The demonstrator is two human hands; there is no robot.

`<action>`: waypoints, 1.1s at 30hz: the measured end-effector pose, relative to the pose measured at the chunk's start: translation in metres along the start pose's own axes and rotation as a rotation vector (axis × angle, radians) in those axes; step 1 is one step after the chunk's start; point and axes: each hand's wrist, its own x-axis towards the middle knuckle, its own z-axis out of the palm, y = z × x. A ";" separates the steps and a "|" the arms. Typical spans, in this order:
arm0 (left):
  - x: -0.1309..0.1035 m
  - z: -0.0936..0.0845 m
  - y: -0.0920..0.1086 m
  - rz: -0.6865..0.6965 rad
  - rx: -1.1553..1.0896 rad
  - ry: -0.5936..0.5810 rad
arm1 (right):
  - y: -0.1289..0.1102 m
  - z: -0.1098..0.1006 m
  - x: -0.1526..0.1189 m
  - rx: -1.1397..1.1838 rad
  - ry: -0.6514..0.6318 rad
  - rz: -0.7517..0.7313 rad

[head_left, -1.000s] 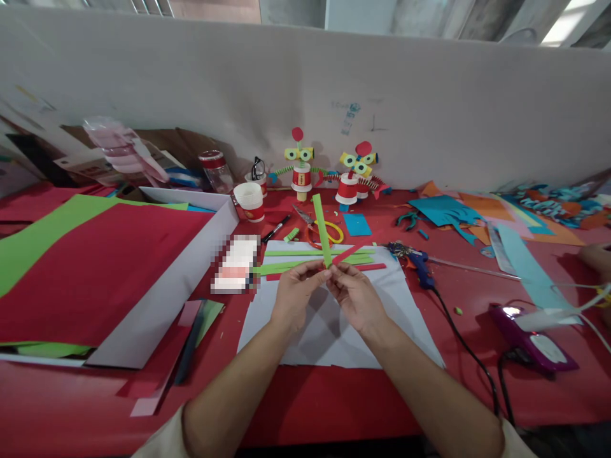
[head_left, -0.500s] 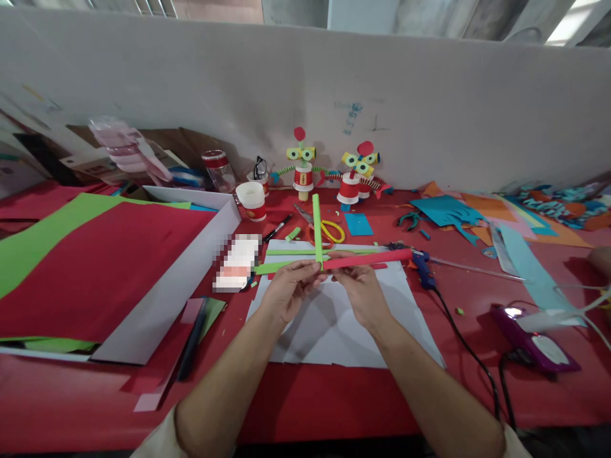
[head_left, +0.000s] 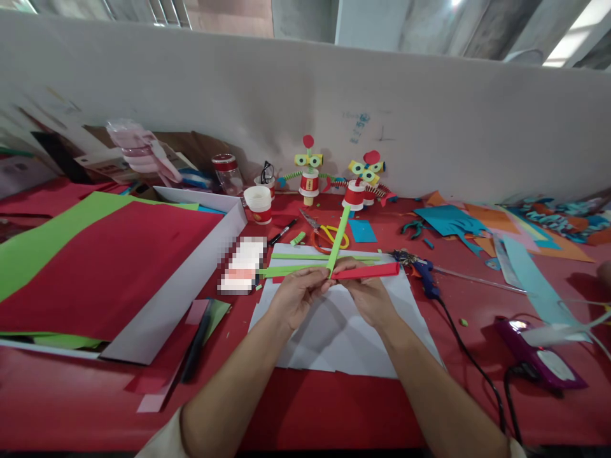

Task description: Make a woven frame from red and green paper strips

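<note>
Over the white paper sheets [head_left: 344, 340], my left hand [head_left: 296, 298] pinches the joined end of two folded paper strips. The green paper strip [head_left: 338, 240] points away from me and leans right. Out to the right runs the red paper strip [head_left: 372, 271], with my right hand [head_left: 366, 296] closed on it near the joint. My fingertips almost meet there and partly hide the overlap. Behind my hands, a loose green strip [head_left: 298, 257] lies on the sheets. Scissors [head_left: 329, 238] with red and yellow handles rest just beyond.
Right of the sheets lies a blue glue gun [head_left: 424, 277], its black cord trailing toward me. A purple power strip [head_left: 541, 356] sits at right. A white box [head_left: 191, 280] holds coloured paper at left. Paper-cup figures [head_left: 309, 181] stand by the wall.
The green strip has tipped from nearly upright to leaning right. The red strip's far end has come left, away from the glue gun. Both hands keep their pinch, and the view has shifted slightly.
</note>
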 end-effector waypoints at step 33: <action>0.002 0.002 -0.021 0.297 0.093 -0.007 | 0.013 0.010 -0.001 -0.140 0.303 -0.042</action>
